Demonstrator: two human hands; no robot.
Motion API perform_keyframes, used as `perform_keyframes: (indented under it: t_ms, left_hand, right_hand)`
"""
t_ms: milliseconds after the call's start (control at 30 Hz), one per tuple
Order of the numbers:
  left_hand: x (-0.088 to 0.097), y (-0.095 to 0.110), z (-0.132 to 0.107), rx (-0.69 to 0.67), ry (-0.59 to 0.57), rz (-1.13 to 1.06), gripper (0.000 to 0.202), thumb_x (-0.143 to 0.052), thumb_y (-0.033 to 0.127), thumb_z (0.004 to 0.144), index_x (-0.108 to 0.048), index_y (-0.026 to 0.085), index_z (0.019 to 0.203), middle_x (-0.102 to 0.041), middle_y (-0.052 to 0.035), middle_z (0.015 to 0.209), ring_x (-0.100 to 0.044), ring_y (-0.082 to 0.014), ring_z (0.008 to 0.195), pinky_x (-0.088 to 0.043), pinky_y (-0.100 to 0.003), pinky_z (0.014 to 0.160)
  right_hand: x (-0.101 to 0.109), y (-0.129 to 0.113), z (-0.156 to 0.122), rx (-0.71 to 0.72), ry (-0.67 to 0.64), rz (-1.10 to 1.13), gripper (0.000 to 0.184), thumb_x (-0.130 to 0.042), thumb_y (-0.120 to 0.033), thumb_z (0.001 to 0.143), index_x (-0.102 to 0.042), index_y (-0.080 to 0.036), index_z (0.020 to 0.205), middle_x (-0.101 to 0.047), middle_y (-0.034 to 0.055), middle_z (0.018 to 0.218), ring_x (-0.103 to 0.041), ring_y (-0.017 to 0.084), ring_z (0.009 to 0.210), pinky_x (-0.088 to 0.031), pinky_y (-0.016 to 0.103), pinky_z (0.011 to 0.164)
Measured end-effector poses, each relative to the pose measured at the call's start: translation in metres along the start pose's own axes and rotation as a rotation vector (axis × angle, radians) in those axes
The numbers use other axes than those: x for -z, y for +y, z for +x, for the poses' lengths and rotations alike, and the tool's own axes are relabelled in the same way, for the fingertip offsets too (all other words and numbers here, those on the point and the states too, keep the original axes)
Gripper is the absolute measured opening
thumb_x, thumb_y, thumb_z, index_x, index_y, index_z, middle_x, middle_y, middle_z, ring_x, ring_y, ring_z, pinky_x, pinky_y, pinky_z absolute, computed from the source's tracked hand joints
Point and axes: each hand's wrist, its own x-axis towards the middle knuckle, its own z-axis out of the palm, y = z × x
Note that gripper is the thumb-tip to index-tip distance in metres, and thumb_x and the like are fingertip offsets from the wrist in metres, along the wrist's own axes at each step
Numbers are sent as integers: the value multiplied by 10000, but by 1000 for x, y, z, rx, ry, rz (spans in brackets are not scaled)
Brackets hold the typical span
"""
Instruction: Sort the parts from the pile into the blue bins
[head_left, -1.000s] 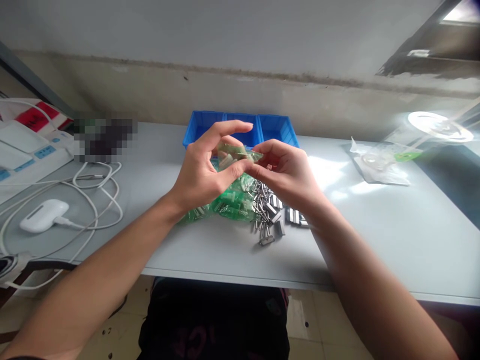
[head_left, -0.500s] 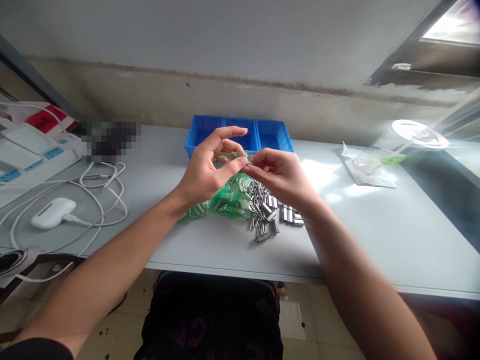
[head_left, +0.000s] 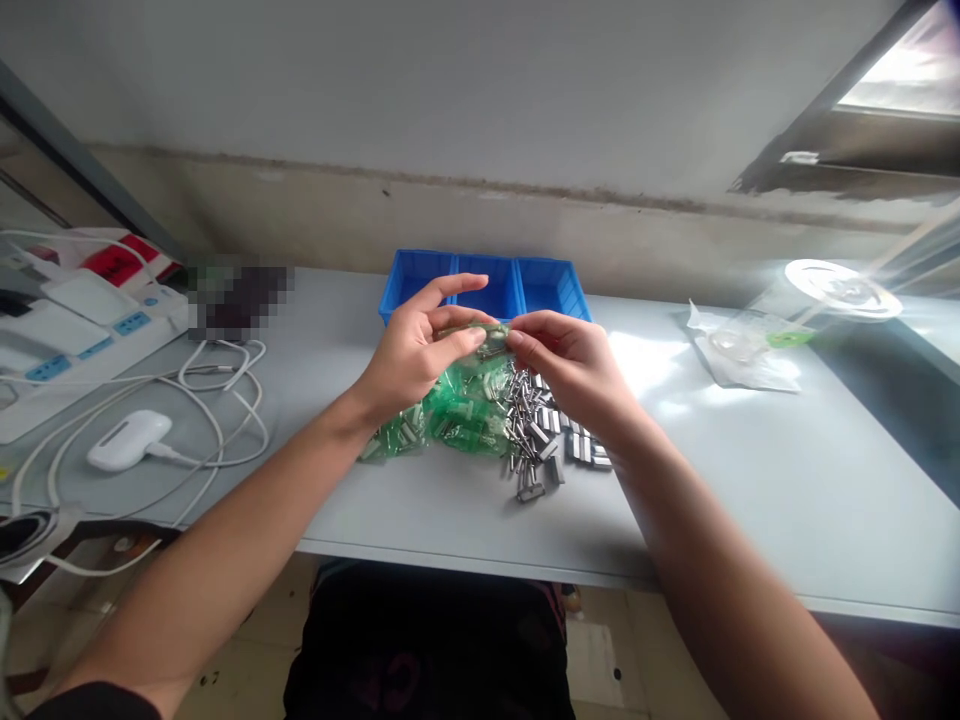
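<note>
both the left hand (head_left: 417, 350) and the right hand (head_left: 564, 362) pinch one small green bag (head_left: 484, 333) above the metal parts (head_left: 534, 425), probably the filling step; next needs a steady grip.

I see a pale grey table (head_left: 750, 500) carrying blue bins (head_left: 487, 285), green packets (head_left: 465, 410), loose metal parts (head_left: 544, 440), white cables (head_left: 217, 400), a white case (head_left: 127, 440) and clear wrapping (head_left: 742, 350).
</note>
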Motion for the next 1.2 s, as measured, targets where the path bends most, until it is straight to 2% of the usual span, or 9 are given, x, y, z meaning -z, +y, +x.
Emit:
perform_keyframes:
  t_ms: [100,233,500,633,700,800,900,1033,1200]
  left_hand:
    - [2,0,2,42,32,-41,471,-703,231,897,-583,213,1352,-757,-59,1101,-749,-201,984,-630,-336,889]
    - [2,-4,5,17,91,33,367,-778,225,853,-667,197,1202,-760,-30,960,-746,-179,898,-619,-296,811]
    - [1,0,3,-37,82,111,210,-788,252,867,-738,212,1068,-713,3,777,-657,-112,706,-525,-222,626]
    - [19,-2,16,-59,319,203,204,-778,296,870,-741,211,1051,-726,-27,832,-655,-124,705,-503,-215,564]
    - [35,-6,25,-24,463,257,286,-777,351,872,-718,213,1115,-748,-56,931,-675,-144,722,-491,-208,511]
    - [58,-11,32,23,561,356,395,-748,443,888,-686,223,1210,-723,-97,1202,-723,-183,795,-493,-212,466]
    - [69,-10,30,-14,619,512,288,-693,444,917,-724,200,1066,-732,-74,1133,-725,-185,797,-505,-224,500]
    - [66,-2,23,-98,521,672,192,-662,374,931,-719,192,926,-738,-30,856,-676,-161,732,-542,-272,668]
    - [56,-1,13,-179,141,892,145,-684,352,904,-740,218,908,-726,-11,803,-631,-162,721,-485,-300,688]
  right_hand:
    - [1,-1,1,-46,45,44,268,-762,-427,905,-754,-161,942,-651,19,774,-533,106,667,-399,271,573]
    - [0,-4,0,-45,37,35,253,-761,-411,905,-749,-159,927,-655,19,779,-533,105,677,-407,272,590]
    - [-6,-6,-4,-27,49,-186,264,-664,-411,968,-735,-164,911,-619,8,714,-467,102,611,-368,293,545]
    - [-2,-7,-3,-51,131,-132,381,-690,-447,951,-715,-175,1216,-690,39,826,-589,142,708,-445,299,590]
    - [2,-10,-3,-54,154,-121,373,-689,-460,948,-730,-180,1191,-703,48,852,-611,149,725,-461,300,596]
    - [5,-14,-4,-53,176,-135,315,-696,-439,938,-752,-183,1112,-699,43,834,-613,147,716,-465,298,594]
    - [3,-12,-7,-40,179,-173,287,-686,-416,939,-749,-186,1099,-689,34,797,-593,144,688,-445,297,569]
    - [2,1,-3,86,132,-391,207,-645,-362,968,-749,-201,1044,-688,19,765,-568,140,648,-448,323,620]
    - [0,-13,-7,303,-14,-649,173,-584,-273,999,-738,-205,1038,-728,40,871,-614,159,713,-461,325,668]
